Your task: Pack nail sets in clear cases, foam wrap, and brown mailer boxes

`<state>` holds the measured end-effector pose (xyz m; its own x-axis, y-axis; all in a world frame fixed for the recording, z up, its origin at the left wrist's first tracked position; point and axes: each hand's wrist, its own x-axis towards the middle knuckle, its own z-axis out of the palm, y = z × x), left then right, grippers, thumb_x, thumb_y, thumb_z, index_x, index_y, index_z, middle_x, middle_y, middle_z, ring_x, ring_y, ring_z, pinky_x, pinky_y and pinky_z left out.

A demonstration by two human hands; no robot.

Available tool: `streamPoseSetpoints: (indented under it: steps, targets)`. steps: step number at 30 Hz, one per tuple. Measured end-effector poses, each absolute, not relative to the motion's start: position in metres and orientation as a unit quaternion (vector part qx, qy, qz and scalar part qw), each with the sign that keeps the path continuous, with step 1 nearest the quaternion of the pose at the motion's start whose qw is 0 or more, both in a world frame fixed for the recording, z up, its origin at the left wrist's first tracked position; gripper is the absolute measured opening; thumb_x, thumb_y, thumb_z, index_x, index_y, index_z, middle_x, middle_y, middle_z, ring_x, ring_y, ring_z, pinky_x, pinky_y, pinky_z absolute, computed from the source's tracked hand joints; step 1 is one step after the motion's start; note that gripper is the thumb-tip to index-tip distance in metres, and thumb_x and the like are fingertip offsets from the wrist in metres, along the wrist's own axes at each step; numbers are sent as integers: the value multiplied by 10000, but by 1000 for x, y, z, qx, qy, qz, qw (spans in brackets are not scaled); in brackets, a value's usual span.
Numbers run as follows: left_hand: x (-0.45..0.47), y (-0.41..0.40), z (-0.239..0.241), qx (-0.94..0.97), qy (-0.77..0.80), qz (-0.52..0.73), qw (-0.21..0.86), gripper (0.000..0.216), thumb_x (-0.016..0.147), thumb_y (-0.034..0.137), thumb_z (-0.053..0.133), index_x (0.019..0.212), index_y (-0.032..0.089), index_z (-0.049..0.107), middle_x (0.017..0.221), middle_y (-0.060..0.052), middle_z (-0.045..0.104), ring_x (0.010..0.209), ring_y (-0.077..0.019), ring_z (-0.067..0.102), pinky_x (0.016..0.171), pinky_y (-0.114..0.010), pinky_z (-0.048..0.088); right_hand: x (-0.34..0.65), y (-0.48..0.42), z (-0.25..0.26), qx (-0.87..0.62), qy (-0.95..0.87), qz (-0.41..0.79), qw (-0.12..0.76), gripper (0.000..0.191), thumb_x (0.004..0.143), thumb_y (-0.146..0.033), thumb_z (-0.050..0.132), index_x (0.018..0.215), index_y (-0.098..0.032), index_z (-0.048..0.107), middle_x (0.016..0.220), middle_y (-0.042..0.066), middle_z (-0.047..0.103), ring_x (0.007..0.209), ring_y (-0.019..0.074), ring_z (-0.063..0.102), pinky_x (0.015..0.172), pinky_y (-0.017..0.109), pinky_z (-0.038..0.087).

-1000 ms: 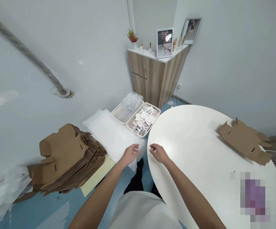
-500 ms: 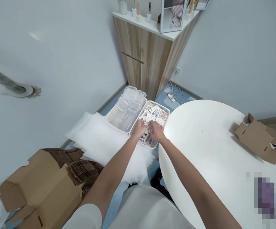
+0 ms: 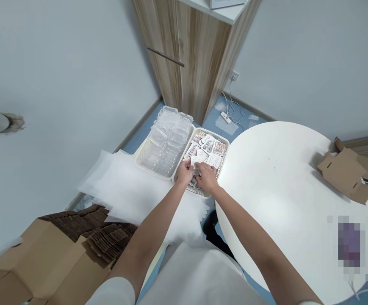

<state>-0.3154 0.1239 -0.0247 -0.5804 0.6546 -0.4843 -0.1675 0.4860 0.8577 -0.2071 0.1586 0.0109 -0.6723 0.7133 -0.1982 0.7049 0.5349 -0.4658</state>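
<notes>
Both my hands reach into a white basket (image 3: 224,146) filled with several small printed cards and packets (image 3: 209,147). My left hand (image 3: 185,173) pinches a white card (image 3: 196,160) at its near-left edge. Beside it, my right hand (image 3: 207,176) is curled over the cards at the basket's near end, fingers closed on something I cannot make out. A second white basket (image 3: 144,156) just to the left holds clear plastic cases (image 3: 168,137).
A round white table (image 3: 285,195) stands to the right with a folded cardboard box (image 3: 347,173) at its far edge. White foam sheets (image 3: 123,190) and a stack of flat cardboard boxes (image 3: 56,250) lie to the left. A wooden cabinet (image 3: 190,55) stands behind, with a power strip (image 3: 225,117) on the floor.
My hands left the foam sheets and table edge and moved forward into the basket of cards. My view tilted down and closer, and the left hand took hold of a card.
</notes>
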Motion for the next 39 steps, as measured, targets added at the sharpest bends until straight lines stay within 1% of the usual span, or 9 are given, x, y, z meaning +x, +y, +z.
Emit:
streamPoseSetpoints:
  steps: [5, 10, 15, 21, 26, 28, 30, 34, 39]
  targets:
    - [-311, 112, -19, 142, 723, 499, 457, 224, 682, 178, 523, 900, 157, 566, 742, -19, 590, 585, -91, 539, 535, -207, 440, -207, 157, 13, -419, -878, 230, 19, 443, 744, -257, 489, 1176, -220, 398, 1250, 94, 407, 1080, 252, 371, 863, 386, 248]
    - [-310, 99, -4, 118, 661, 546, 500, 216, 663, 181, 519, 872, 151, 563, 779, -28, 603, 646, -99, 562, 596, -220, 462, -204, 148, 23, -400, -890, 215, 36, 368, 781, -327, 469, 1131, -215, 446, 1204, 89, 449, 1065, 242, 388, 863, 372, 262]
    - [-307, 83, 11, 144, 641, 549, 517, 206, 636, 172, 517, 837, 148, 554, 745, -14, 603, 696, -112, 563, 602, -214, 450, -200, 133, 34, -381, -893, 236, 50, 413, 768, -401, 477, 1126, -196, 457, 1145, 99, 488, 1071, 235, 409, 866, 367, 288]
    - [-287, 67, 39, 217, 594, 572, 522, 179, 665, 217, 535, 833, 156, 543, 790, -16, 591, 750, -120, 558, 677, -242, 449, -176, 108, 55, -419, -845, 296, 154, 395, 758, -389, 491, 1096, -183, 484, 1079, 102, 526, 1012, 221, 472, 837, 350, 372]
    - [-243, 51, 63, 372, 591, 519, 492, 167, 715, 276, 527, 836, 170, 573, 872, -40, 602, 872, -159, 548, 828, -315, 407, -122, 84, 72, -510, -667, 461, 288, 288, 806, -384, 408, 959, -191, 556, 926, 63, 593, 831, 165, 561, 719, 306, 472]
    - [-220, 44, 66, 400, 624, 507, 441, 188, 718, 293, 536, 862, 178, 574, 921, -45, 593, 933, -165, 526, 877, -322, 374, -92, 76, 77, -535, -565, 534, 331, 299, 788, -412, 434, 929, -183, 565, 908, 57, 605, 785, 160, 580, 689, 310, 497]
    - [-197, 39, 66, 382, 657, 505, 409, 257, 711, 317, 551, 928, 179, 552, 950, -54, 574, 937, -163, 521, 856, -313, 390, -60, 68, 81, -542, -467, 592, 371, 299, 756, -424, 485, 904, -177, 568, 904, 50, 610, 783, 164, 593, 708, 329, 508]
    - [-146, 33, 70, 376, 620, 483, 491, 373, 724, 368, 530, 1037, 167, 511, 908, -61, 577, 834, -143, 556, 756, -286, 442, 5, 49, 89, -541, -313, 652, 428, 283, 693, -418, 570, 843, -178, 571, 876, 39, 623, 792, 179, 608, 755, 369, 507]
    - [-81, 33, 86, 400, 569, 439, 569, 339, 722, 390, 534, 964, 155, 570, 856, -55, 610, 743, -135, 580, 707, -284, 457, 70, 24, 94, -506, -205, 694, 470, 253, 647, -387, 629, 784, -188, 558, 863, 37, 639, 798, 186, 618, 767, 377, 500]
